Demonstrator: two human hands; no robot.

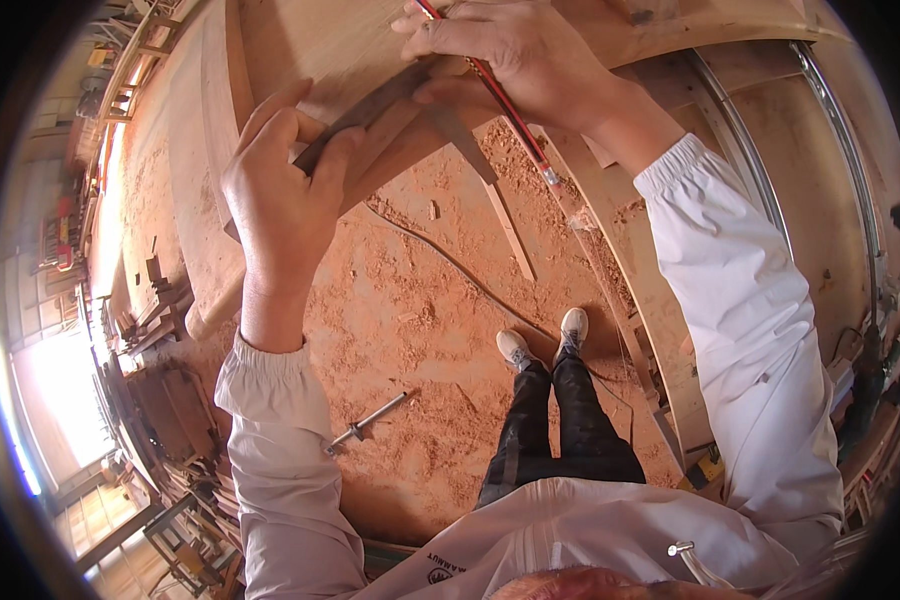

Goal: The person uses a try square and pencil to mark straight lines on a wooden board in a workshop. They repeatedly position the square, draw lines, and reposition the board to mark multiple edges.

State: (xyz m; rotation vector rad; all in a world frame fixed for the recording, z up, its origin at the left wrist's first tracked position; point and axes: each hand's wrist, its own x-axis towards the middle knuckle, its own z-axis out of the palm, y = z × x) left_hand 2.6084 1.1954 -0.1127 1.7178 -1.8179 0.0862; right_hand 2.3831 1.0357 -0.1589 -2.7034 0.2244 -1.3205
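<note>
My left hand (288, 185) is closed round one end of a dark straight bar (370, 108), which lies along the near edge of a wooden workpiece (315, 40). A grey flat strip (465, 143) slants away near the bar's other end; whether the two are joined, as in a carpenter's square, I cannot tell. In my right hand (525, 50) is a red-and-black striped pencil (515, 115), its pale end angled down toward me. The fingers of that hand reach over the workpiece, with the thumb beside the bar. The pencil's writing tip lies out of view.
Wood shavings cover the floor (410, 350), where a cable (450, 262) and a metal bar clamp (368, 422) lie. A wooden frame with metal rails (745, 130) stands on the right. Stacked timber (175, 410) is at the left. A narrow wood strip (512, 230) slants below the workpiece.
</note>
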